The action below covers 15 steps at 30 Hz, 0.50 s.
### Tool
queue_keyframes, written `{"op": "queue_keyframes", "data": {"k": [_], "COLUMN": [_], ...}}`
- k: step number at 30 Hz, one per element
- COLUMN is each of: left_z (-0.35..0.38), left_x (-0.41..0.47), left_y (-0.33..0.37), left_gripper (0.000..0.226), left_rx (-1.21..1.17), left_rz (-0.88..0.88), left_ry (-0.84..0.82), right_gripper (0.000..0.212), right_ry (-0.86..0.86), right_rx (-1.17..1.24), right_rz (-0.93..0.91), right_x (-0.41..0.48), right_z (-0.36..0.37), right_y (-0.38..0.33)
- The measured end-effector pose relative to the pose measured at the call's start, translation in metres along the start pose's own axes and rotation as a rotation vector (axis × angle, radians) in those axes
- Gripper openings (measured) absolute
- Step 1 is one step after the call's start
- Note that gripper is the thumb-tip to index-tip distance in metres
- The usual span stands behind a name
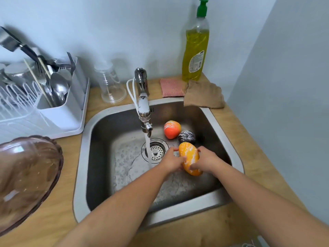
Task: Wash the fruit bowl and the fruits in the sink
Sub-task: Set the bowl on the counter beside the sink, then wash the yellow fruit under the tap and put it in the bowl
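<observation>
Pale wooden countertop [58,220] ran around a square stainless-steel sink [79,175] set against a light blue-grey wall. Over the basin, both of the person's bare hands grasped an oval yellow-orange fruit [190,158] streaked with white suds. The left hand [170,161] curled round its left side and the right hand [206,161] round its right side, with the fruit held just right of the round metal drain strainer [156,151]. A chrome tap [143,104] poured a thin stream of water [147,143] onto the strainer, beside the left hand and not on the fruit.

Two more fruits lay on the sink floor behind the hands: a round red-orange fruit [171,129] and, touching it, a dark round fruit [187,137] flecked with foam.

On the counter left of the sink, a brown translucent glass bowl with a scalloped rim [26,179] sat upside down. Behind it stood a white plastic dish rack [62,118] holding spoons, forks and chopsticks. A clear plastic cup [112,84] stood inverted near the tap. At the back right were a tall bottle of yellow-green dish liquid with a green cap [195,50], a pink sponge pad [172,87] and a crumpled brown cloth [203,94] overhanging the sink's corner.
</observation>
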<state>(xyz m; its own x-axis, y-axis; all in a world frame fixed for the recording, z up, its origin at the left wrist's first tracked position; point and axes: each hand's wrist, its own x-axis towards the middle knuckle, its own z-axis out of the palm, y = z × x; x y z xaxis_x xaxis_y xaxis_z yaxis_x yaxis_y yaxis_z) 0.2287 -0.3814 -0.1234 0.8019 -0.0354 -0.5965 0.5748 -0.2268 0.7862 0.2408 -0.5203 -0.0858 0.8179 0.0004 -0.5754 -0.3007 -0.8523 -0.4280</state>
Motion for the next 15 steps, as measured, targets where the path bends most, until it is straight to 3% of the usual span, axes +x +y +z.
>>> {"op": "queue_keyframes", "data": {"k": [8, 15], "left_z": [-0.037, -0.091], "left_x": [-0.055, -0.075], "left_y": [-0.003, -0.020], "left_gripper": [0.059, 0.063], "left_rx": [-0.286, -0.386], "left_rz": [-0.020, -0.022], "left_ry": [0.000, -0.015], "right_gripper": [0.070, 0.068], "right_ry": [-0.213, -0.301], "right_rx": [0.324, 0.401], "right_rz": [-0.189, -0.282], "right_x": [-0.026, -0.033], "right_z": [0.000, 0.026], "right_y": [-0.021, -0.059]}}
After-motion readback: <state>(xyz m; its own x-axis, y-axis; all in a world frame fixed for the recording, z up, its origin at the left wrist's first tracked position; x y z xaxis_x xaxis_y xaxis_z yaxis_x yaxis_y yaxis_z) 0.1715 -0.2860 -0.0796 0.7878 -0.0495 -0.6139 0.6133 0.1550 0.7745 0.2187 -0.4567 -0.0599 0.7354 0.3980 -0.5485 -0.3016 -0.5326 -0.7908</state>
